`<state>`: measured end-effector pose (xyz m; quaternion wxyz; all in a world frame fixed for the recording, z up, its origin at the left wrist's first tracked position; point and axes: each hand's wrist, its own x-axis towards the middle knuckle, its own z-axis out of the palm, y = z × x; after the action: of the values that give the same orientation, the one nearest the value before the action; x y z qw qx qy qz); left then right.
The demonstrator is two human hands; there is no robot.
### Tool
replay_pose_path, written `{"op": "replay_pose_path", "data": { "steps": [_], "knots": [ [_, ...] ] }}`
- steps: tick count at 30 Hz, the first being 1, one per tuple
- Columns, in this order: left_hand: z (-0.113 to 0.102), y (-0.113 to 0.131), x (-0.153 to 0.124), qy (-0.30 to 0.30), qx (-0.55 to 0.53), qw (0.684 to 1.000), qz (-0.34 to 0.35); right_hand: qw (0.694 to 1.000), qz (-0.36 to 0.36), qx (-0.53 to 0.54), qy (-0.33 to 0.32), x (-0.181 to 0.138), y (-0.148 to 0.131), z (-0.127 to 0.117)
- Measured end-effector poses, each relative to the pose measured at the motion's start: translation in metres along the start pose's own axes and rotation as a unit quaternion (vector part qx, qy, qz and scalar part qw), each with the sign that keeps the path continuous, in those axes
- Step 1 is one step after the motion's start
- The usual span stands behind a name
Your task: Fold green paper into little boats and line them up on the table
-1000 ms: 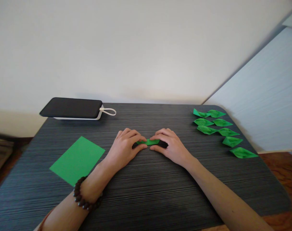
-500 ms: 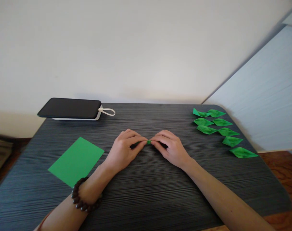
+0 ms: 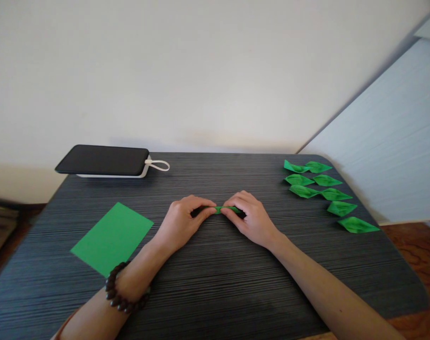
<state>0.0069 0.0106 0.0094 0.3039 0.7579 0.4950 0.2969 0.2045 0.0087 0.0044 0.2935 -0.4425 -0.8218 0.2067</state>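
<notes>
Between my two hands is a narrow folded piece of green paper (image 3: 218,209), held just over the middle of the dark table. My left hand (image 3: 181,219) pinches its left end between thumb and fingertips. My right hand (image 3: 250,217) pinches it too, and part of the green strip shows inside the gap between that thumb and forefinger. Much of the folded paper is hidden by the fingers. Left of my left wrist lies a flat green sheet of paper (image 3: 112,238), its near corner reaching the beaded bracelet (image 3: 121,290).
Several folded green paper boats (image 3: 358,225) stand in rows along the right side of the dark table (image 3: 215,293). At the back left, a black phone (image 3: 103,159) rests on a white block with a looped white cable (image 3: 160,165). A pale wall (image 3: 215,71) rises behind.
More of the green paper now shows between and behind my right fingers. My hands have shifted only slightly and still pinch it. Everything else stays in place.
</notes>
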Motion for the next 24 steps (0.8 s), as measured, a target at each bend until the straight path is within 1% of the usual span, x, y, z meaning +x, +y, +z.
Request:
{"op": "replay_pose_path", "data": {
  "steps": [8, 11, 16, 20, 24],
  "knots": [
    [-0.0017, 0.0004, -0.0003, -0.01, -0.014, 0.999, -0.048, 0.999, 0.023, 0.043, 0.007, -0.0002, 0.003, -0.002],
    [-0.0014, 0.001, -0.0004, -0.02, -0.01, 0.999, -0.04, 0.998, 0.025, 0.053, 0.013, -0.0005, 0.0039, -0.0026],
    [0.0, 0.0026, -0.0005, -0.031, 0.0, 0.999, -0.006, 0.998, 0.002, 0.059, 0.01, -0.0006, 0.0023, -0.0018],
    [0.0004, 0.0027, -0.0011, -0.032, -0.006, 0.999, -0.012, 0.998, -0.025, 0.062, 0.007, -0.0002, 0.0001, -0.0011],
    [-0.0007, 0.0025, -0.0009, -0.046, -0.034, 0.998, -0.029, 0.997, -0.02, 0.065, 0.022, 0.0001, 0.0009, -0.0005]
  ]
}}
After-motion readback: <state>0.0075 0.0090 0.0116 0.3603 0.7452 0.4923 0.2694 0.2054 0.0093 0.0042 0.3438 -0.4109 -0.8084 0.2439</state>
